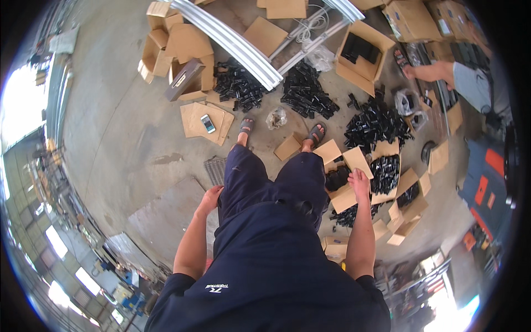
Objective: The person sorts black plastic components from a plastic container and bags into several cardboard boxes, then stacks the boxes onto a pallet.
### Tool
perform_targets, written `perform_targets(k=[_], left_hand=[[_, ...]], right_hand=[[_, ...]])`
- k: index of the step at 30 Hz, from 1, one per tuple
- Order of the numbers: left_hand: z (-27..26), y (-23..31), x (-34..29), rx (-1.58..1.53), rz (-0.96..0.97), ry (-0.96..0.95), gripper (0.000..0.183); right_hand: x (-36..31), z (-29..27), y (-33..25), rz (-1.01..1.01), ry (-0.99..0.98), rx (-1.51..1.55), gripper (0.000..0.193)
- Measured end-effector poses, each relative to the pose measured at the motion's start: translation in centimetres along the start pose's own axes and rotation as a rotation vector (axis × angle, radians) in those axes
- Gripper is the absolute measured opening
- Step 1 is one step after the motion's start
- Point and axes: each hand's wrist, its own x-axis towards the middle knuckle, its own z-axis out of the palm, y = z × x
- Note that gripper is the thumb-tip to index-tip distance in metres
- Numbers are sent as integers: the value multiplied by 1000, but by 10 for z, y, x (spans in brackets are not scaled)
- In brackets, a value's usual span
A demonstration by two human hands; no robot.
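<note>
A: What's the biggest thing around?

B: The concrete floor (110,119), filling the middle of the frame. On it, right of centre, sits a loose heap of black parts (376,124).

A: And the thing nearest the right hand (359,182)?

B: An open cardboard box (344,196), just right of centre in the frame, below that heap. I'd judge the card itself light and fairly stiff, but the black pieces (336,179) in it could make it weighty.

A: Where would you take hold?

B: Low on two opposite walls, or under the base. The raised flap (357,159) looks bendy at its crease; hung from that alone, the box would probably tip or tear.

A: Is the right hand holding the flap?

B: Its curled fingers overlap the flap's lower edge, but I can't tell whether they pinch it or only pass in front.

A: The left hand (209,200)?

B: Left of centre, beside the shorts (243,177), fingers partly hidden. I can't tell how far open it is; nothing shows in it.
</note>
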Motion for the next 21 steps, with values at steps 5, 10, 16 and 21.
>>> perform_targets(k=[5, 10, 16, 21], left_hand=[[-61, -2, 64, -5, -30, -23, 44], [-123, -24, 171, -137, 142, 54, 44], [-147, -11, 202, -174, 233, 79, 44], [-83, 38, 273, -163, 442, -47, 38]], right_hand=[[-58, 69, 22, -48, 51, -8, 49], [-127, 154, 66, 51, 123, -379, 49], [-141, 236, 44, -120, 53, -498, 49], [-5, 263, 58, -109, 136, -413, 48]])
